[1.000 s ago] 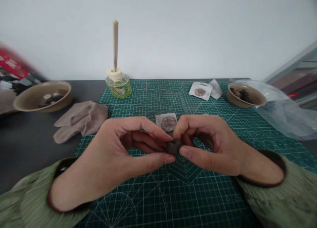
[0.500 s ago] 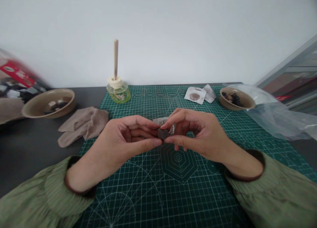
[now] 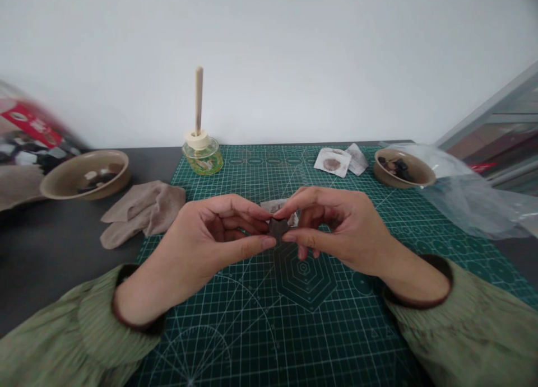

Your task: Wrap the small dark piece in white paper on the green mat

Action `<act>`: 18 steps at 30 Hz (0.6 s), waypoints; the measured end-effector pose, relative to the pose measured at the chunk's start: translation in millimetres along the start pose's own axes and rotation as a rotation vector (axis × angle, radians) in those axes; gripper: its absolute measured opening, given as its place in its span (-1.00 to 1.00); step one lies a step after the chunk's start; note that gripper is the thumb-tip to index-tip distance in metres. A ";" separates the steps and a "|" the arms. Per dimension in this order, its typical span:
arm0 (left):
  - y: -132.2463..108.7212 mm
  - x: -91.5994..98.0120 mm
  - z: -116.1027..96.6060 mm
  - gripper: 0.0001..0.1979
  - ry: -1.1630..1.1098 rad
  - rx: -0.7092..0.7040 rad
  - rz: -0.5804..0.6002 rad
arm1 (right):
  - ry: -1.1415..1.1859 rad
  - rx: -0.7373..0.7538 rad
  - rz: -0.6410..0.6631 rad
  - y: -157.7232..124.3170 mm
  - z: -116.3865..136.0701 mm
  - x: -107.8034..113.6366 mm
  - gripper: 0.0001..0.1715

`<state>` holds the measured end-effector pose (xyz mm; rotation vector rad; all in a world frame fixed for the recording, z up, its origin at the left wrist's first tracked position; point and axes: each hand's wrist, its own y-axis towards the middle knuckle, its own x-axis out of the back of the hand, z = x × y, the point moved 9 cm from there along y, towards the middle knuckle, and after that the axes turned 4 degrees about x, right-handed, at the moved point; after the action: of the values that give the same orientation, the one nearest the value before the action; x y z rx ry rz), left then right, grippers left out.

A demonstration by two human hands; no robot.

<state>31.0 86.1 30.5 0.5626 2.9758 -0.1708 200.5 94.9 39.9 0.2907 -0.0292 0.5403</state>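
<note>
Between both hands, a small dark brown piece with a notched upper edge is held just above the cutting mat. My left hand pinches its left side with thumb and fingertips. On the other side, my right hand grips it between thumb and index finger, its remaining fingers curled below. Just behind the fingertips lies a whitish printed packet, partly covered by the hands. What the piece is made of cannot be made out.
The green cutting mat spans the table. To the left are a brown cloth, a tan bowl of dark pieces and a reed diffuser. At right: white sachets, another bowl and a clear plastic bag.
The brown piece has been turned between the fingertips, so its notched edge and flat face now show more. Both hands keep nearly the same place.
</note>
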 end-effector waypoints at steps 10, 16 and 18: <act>-1.0 0.5 -4.1 -0.77 0.031 -0.010 -0.041 | -0.007 0.073 -0.040 0.3 7.5 3.0 -0.68; -1.3 3.0 -2.0 -0.76 0.027 -0.029 -0.038 | -0.077 0.153 -0.032 2.4 15.9 3.0 -0.85; -2.1 3.6 -2.1 -0.76 0.031 -0.036 -0.038 | -0.086 0.147 -0.029 2.2 16.1 3.1 -0.85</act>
<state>26.8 85.8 32.4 0.5103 3.0148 -0.1128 202.8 93.8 56.2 0.4568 -0.0683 0.5017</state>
